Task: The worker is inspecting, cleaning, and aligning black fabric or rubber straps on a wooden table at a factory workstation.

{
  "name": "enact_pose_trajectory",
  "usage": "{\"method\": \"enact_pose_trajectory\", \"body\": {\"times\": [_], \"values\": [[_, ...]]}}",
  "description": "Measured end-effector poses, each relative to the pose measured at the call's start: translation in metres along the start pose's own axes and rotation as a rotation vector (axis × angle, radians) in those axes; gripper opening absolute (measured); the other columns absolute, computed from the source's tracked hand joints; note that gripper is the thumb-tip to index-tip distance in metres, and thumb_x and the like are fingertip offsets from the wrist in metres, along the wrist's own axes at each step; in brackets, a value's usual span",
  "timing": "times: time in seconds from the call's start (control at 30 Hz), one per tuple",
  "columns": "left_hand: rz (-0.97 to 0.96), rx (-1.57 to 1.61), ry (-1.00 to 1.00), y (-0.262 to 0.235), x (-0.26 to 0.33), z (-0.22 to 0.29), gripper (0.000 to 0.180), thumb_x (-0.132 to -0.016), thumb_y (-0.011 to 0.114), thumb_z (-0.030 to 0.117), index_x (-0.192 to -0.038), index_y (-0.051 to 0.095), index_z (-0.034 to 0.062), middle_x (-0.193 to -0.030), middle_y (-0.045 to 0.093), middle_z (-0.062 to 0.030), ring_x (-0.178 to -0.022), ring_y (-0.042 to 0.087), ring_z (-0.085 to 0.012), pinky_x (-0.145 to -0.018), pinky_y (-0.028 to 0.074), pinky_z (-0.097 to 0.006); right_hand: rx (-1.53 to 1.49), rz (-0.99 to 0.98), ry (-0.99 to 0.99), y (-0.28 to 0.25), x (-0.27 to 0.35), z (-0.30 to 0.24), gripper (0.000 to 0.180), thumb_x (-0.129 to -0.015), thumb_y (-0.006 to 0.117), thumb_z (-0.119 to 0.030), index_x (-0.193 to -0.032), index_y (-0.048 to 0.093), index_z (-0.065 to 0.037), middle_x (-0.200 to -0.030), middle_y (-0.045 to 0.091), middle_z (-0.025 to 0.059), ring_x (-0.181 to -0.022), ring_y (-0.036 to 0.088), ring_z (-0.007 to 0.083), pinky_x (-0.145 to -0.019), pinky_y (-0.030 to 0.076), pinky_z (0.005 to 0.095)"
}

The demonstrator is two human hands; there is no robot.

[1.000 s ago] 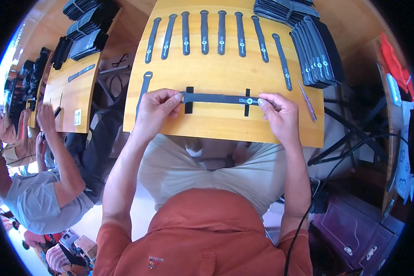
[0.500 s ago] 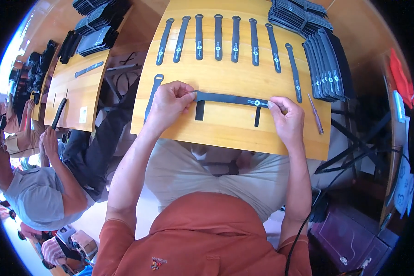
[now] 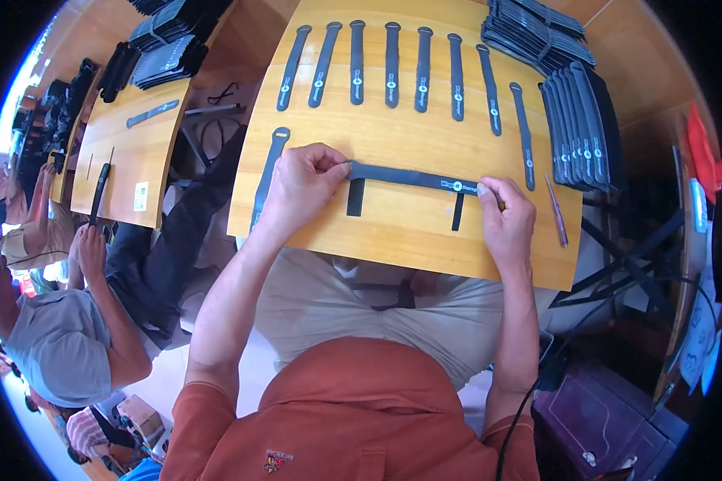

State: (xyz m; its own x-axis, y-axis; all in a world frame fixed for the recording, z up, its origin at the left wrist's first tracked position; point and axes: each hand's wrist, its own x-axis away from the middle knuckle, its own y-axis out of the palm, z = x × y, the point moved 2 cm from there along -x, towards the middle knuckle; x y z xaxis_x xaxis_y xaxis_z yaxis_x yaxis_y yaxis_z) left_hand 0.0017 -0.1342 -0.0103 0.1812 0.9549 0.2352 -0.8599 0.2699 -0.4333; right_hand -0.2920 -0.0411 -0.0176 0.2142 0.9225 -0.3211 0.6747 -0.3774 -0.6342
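A dark grey strap (image 3: 413, 175) stretches across the near part of the wooden table (image 3: 425, 240), pinched at both ends. My left hand (image 3: 301, 188) has thumb and fingers closed on its left end. My right hand (image 3: 509, 220) grips the right end, by the printed mark. Two short black pieces (image 3: 356, 199) stand out below the strap, one near each end; whether they are fixed to it or marks on the table I cannot tell. Left of my left hand lies another strap (image 3: 269, 172) with a slotted end, partly hidden by that hand.
Several similar straps (image 3: 391, 68) lie in a spaced row farther back. Bundled straps (image 3: 541, 40) and a fanned stack (image 3: 578, 132) occupy the right rear. A thin pointed tool (image 3: 557, 210) rests near the right edge. At left, a co-worker (image 3: 64, 345) sits by another table (image 3: 120, 180).
The view has shifted slightly, so the table and stacks appear a little lower at the right. Both hands keep hold of the strap, which looks almost the same.
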Motion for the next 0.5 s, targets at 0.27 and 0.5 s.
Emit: {"method": "enact_pose_trajectory", "body": {"times": [0.27, 0.5], "values": [[0.035, -0.099, 0.005, 0.0006, 0.0007, 0.0032, 0.016, -0.088, 0.075, 0.010, -0.095, 0.074, -0.0039, -0.078, 0.074, -0.0118, -0.069, 0.069, -0.0152, -0.066, 0.054, -0.029, 0.049, 0.005, -0.008, 0.0007, -0.0010, -0.0015, 0.008, -0.089, 0.069, -0.004, -0.095, 0.069, 0.001, -0.082, 0.066, 0.0144, -0.069, 0.065, 0.0284, -0.063, 0.050, 0.0362], [0.059, -0.087, 0.020, 0.0013, 0.0021, -0.0018, 0.016, -0.087, 0.075, 0.010, -0.095, 0.074, -0.0035, -0.078, 0.074, -0.0118, -0.069, 0.070, -0.0156, -0.067, 0.055, -0.029, 0.029, 0.033, -0.033, 0.0014, 0.0007, -0.0034, 0.008, -0.089, 0.069, -0.002, -0.096, 0.069, 0.001, -0.082, 0.066, 0.0144, -0.068, 0.065, 0.0277, -0.062, 0.050, 0.0352]]}}
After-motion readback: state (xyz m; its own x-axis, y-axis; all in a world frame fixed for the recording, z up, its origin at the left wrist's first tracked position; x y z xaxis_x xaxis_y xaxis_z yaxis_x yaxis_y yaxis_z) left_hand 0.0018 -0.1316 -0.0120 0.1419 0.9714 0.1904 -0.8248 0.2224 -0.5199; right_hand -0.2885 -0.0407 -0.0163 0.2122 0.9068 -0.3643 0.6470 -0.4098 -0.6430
